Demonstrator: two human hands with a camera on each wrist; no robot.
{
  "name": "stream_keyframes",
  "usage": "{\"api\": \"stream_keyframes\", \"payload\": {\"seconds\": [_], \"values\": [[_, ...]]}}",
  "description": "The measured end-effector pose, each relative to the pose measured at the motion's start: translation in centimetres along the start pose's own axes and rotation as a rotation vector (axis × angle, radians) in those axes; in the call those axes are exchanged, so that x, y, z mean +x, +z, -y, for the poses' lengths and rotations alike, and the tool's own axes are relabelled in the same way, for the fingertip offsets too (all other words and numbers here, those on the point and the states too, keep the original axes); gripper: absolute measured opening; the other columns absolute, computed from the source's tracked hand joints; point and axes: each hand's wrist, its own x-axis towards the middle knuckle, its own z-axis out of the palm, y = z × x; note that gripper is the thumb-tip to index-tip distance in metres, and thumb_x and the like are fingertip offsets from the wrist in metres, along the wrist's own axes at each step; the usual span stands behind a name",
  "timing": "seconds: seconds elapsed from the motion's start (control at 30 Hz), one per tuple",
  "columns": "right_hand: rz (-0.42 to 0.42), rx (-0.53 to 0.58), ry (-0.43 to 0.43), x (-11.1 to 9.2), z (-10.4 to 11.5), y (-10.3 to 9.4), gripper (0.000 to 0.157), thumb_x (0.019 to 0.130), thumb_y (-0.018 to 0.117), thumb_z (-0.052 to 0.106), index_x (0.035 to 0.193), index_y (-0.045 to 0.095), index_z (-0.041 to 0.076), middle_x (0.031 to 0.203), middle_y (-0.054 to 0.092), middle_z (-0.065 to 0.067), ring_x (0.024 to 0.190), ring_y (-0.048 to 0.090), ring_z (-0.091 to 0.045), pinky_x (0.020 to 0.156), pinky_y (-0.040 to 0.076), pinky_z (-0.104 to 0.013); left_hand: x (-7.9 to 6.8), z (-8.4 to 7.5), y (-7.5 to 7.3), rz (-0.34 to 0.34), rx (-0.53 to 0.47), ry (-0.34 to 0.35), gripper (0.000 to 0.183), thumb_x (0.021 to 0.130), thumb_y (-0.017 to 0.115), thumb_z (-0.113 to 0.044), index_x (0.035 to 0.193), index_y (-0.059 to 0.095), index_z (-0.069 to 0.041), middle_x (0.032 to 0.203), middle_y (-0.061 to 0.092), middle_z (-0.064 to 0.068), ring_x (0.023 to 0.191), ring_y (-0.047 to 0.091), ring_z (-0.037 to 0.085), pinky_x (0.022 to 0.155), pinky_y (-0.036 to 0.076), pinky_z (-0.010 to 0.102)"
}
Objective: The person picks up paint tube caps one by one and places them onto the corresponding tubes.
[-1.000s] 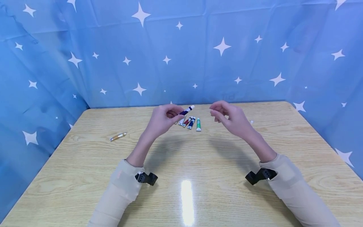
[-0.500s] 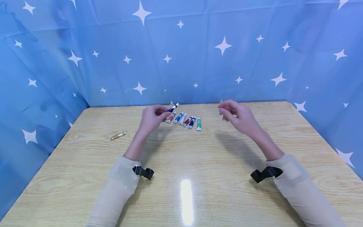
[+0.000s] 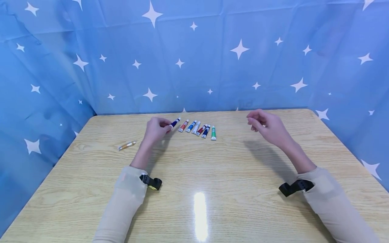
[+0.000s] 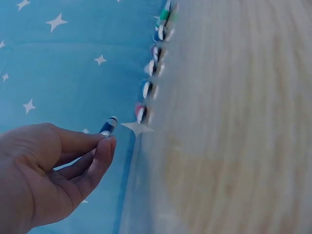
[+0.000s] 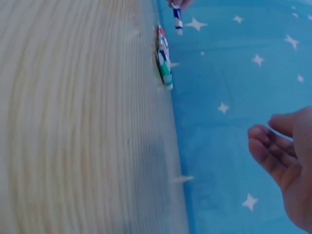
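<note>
Between thumb and fingertips, my left hand (image 3: pixel 156 130) pinches a dark blue paint tube (image 3: pixel 175 122), its white cap pointing up and away to the right. The left wrist view shows the same tube (image 4: pixel 109 126) poking out past the fingertips, its lower end hidden by them. Just right of it, an orange-red paint tube (image 3: pixel 183 126) starts a row lying on the table, followed by a blue tube (image 3: pixel 191 126), a white one, a dark red one, another dark blue one and a green tube (image 3: pixel 213 133). My right hand (image 3: pixel 267 126), fingers loosely bent and holding nothing, hovers over the table's right side.
A gold-brown tube (image 3: pixel 127 145) lies by itself on the wooden table (image 3: pixel 231 189), left of my left hand. Behind the table's back edge hangs a blue curtain (image 3: pixel 209 60) with white stars. Light glares off the tabletop near the front.
My left hand has moved left and lower with the dark blue paint tube, from over the row to its left end, uncovering the orange-red and blue tubes. My right hand has drifted right.
</note>
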Motion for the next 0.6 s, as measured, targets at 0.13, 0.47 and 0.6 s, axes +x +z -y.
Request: {"api": "stream_keyframes", "payload": {"seconds": [0.13,0.47,0.6], "values": [[-0.008,-0.023,0.034,-0.2,-0.8,-0.5,0.012,0.102,0.059,0.009,0.111,0.065,0.003,0.084,0.067,-0.006,0.068,0.063,-0.018,0.059,0.047,-0.019,0.0,0.5,-0.1,0.044,-0.018,-0.068,0.018,0.096,0.064,0.0,0.11,0.072,0.007,0.099,0.071,0.022,0.088,0.07,0.031,0.074,0.058,0.031],[-0.004,-0.049,0.078,-0.5,-2.1,-1.1,0.012,0.103,0.058,0.008,0.11,0.065,0.002,0.085,0.068,-0.006,0.068,0.065,-0.02,0.059,0.048,-0.019,0.2,0.9,0.1,0.103,-0.071,-0.119,0.026,0.097,0.061,0.002,0.12,0.066,0.011,0.108,0.068,0.026,0.093,0.072,0.031,0.08,0.059,0.032],[0.001,-0.065,0.086,-0.7,-2.6,-1.3,0.012,0.103,0.057,0.008,0.11,0.065,0.002,0.086,0.068,-0.007,0.068,0.064,-0.017,0.059,0.048,-0.019,0.0,0.8,0.0,0.123,-0.048,-0.095,0.031,0.096,0.061,0.001,0.125,0.063,0.011,0.111,0.068,0.026,0.093,0.072,0.032,0.08,0.059,0.032]]}}
